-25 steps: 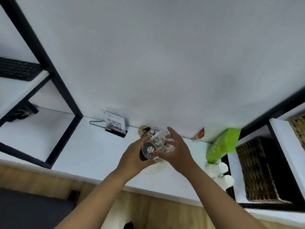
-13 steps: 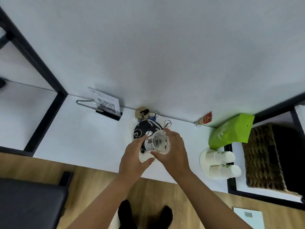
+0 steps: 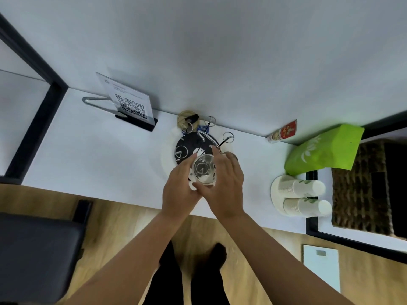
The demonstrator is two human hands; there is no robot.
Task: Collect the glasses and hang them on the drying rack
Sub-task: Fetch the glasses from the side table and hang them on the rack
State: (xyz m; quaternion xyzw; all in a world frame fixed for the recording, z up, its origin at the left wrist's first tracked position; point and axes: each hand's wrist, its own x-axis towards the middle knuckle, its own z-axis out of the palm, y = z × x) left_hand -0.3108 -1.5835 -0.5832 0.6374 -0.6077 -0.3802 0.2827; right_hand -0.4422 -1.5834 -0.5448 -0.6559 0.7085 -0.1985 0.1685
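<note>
A clear drinking glass (image 3: pixel 203 169) is held between both hands over the near edge of the drying rack (image 3: pixel 193 144), a black round base with thin wire prongs ending in loops. My left hand (image 3: pixel 179 190) grips the glass from the left and my right hand (image 3: pixel 224 186) grips it from the right. The glass's round end faces the camera; which end it is I cannot tell. The rack stands on a white round tray (image 3: pixel 166 159) on the white counter (image 3: pixel 99 155). The rack's near prongs are hidden behind the glass and hands.
A QR-code sign (image 3: pixel 130 104) stands at the back left. At right are a green pouch (image 3: pixel 323 148), a small red packet (image 3: pixel 283 132), two stacks of paper cups (image 3: pixel 304 198) lying on a plate, and a wicker basket (image 3: pixel 363 188). A dark seat (image 3: pixel 37 249) is lower left.
The view has tilted down, so the counter and floor show more. Both hands have lowered the glass toward the rack's near side.
</note>
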